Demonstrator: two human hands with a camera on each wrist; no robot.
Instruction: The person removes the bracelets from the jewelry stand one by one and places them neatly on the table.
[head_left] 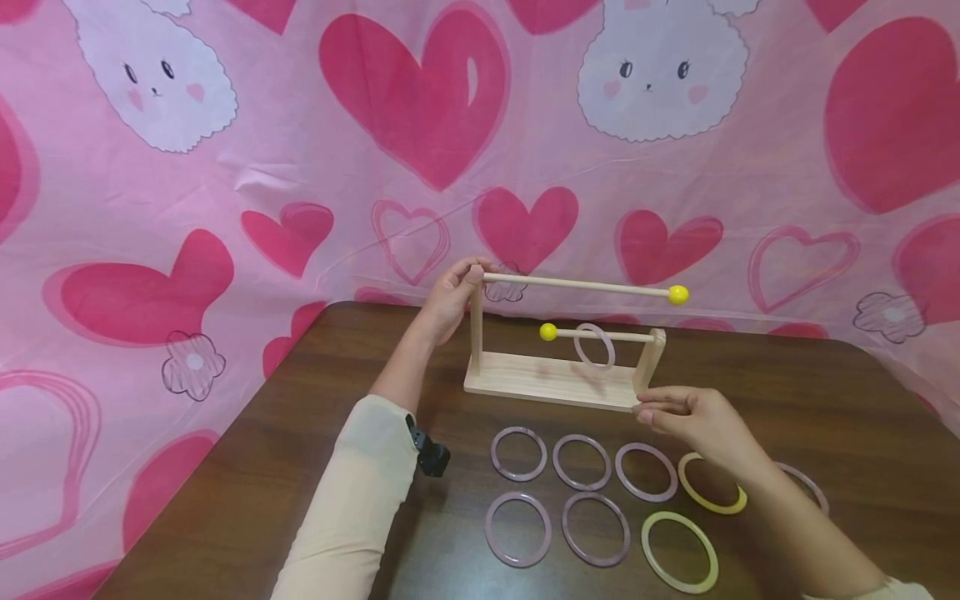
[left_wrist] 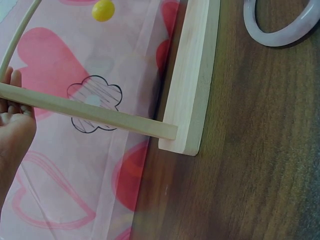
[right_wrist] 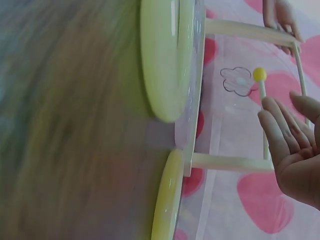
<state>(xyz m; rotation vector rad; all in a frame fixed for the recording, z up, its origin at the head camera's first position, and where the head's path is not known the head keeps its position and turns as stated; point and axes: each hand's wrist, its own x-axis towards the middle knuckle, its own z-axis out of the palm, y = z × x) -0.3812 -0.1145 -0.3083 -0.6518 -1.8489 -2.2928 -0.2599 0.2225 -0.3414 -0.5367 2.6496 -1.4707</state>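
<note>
A wooden rack (head_left: 551, 381) stands on the table with a long upper rod and a short lower rod, both yellow-tipped. My left hand (head_left: 450, 302) grips the top of its tall left post (left_wrist: 95, 112), thumb in front and fingers behind. A pale purple ring (head_left: 595, 347) hangs on the lower rod (head_left: 630, 337). Close to the right end of the base is my right hand (head_left: 701, 421). The right wrist view shows its fingers (right_wrist: 282, 125) extended, thumb apart, nothing held; whether the fingertips touch the base I cannot tell.
Several purple rings (head_left: 519, 427) lie in rows on the table (head_left: 247, 500) before the rack. Two yellow rings (head_left: 647, 533) lie at the right, one partly behind my right forearm. A pink heart-patterned cloth (head_left: 405, 217) hangs behind the table.
</note>
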